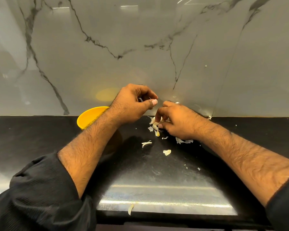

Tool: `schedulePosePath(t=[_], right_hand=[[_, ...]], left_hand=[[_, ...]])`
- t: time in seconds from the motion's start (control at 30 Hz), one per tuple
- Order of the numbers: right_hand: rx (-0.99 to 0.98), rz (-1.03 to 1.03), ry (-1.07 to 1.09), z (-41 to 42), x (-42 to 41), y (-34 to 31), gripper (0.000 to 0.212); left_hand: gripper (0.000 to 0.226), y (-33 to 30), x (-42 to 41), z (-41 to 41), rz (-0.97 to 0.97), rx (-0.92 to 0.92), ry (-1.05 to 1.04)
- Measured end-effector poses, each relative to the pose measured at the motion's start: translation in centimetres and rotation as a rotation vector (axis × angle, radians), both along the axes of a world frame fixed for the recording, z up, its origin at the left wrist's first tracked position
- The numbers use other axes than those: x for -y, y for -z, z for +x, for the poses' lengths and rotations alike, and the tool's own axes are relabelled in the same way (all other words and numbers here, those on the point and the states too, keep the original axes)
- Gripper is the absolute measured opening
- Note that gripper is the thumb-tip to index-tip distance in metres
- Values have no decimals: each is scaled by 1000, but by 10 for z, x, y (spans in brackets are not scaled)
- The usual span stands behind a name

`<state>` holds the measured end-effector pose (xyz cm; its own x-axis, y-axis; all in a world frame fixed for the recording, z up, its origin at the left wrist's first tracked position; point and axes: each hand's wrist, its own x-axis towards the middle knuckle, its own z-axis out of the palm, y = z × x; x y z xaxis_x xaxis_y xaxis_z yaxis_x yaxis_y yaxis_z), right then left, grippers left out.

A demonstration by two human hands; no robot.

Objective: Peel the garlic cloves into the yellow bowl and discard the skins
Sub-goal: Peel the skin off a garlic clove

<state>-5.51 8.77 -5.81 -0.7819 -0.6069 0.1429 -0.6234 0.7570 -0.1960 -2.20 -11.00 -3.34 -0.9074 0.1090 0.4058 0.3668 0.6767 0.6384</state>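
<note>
A yellow bowl stands on the black counter against the wall, partly hidden by my left forearm. My right hand pinches a garlic clove with loose papery skin, just above the counter. Right below it lies a small yellowish garlic piece. My left hand hovers a little higher and to the left, fingers curled and thumb tip against the forefinger; I cannot see whether anything is pinched between them. The bowl's inside is hidden.
White garlic skins lie scattered on the counter: one, another, some under my right wrist, one near the front edge. A marble wall rises directly behind the counter.
</note>
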Motion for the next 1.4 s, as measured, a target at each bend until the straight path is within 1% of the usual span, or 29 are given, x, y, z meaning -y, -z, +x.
schedulePosePath(t=[0.07, 0.13, 0.33, 0.43, 0.5, 0.53, 0.57, 0.63, 0.67, 0.7, 0.77, 0.83, 0.93, 1.07, 1.13, 1.3, 1.4], right_hand=[[-19, -11, -6, -1, -3, -1, 17], [-1, -125, -11, 1, -8, -6, 15], [312, -619, 14, 2, -25, -16, 10], [477, -793, 10, -4, -31, -17, 13], [556, -868, 18, -5, -35, -20, 14], [545, -849, 28, -5, -38, -21, 13], [482, -763, 46, -5, -40, -22, 12], [308, -468, 87, -5, -43, -22, 8], [264, -336, 105, -5, -44, -22, 7], [246, -239, 122, -5, -44, -22, 7], [228, -110, 147, -5, -43, -23, 6], [235, -67, 152, -4, -44, -25, 6], [238, -104, 143, -3, -46, -26, 8], [109, -281, 117, -1, -41, -26, 6], [38, -290, 76, 1, -34, -22, 9], [-35, -99, 49, -1, -10, -1, 23], [-61, 4, 40, 0, -5, 0, 26]], left_hand=[[12, 1, 1, -1, 4, 1, -1], [11, 1, 1, -1, 4, -4, -1], [12, 1, -2, -1, -18, -4, -5], [11, 3, -4, 0, -21, 13, 8], [11, 3, -4, -1, -18, 16, 9], [12, 3, -4, -1, -18, 14, 6], [13, 3, -4, -2, -19, 12, 2], [14, 3, -4, -2, -16, 15, 1], [15, 4, -4, -2, -15, 18, 3], [15, 4, -5, -1, -16, 22, 6], [15, 6, -6, -1, -20, 33, 11], [15, 6, -8, 0, -19, 45, 17], [14, 5, -9, 0, -20, 49, 25], [12, 6, -10, 1, -40, 34, 6], [9, 5, -10, 0, -49, 10, -25], [5, 6, -7, -2, -44, -17, -121], [5, 7, -7, -4, -47, -9, -141]])
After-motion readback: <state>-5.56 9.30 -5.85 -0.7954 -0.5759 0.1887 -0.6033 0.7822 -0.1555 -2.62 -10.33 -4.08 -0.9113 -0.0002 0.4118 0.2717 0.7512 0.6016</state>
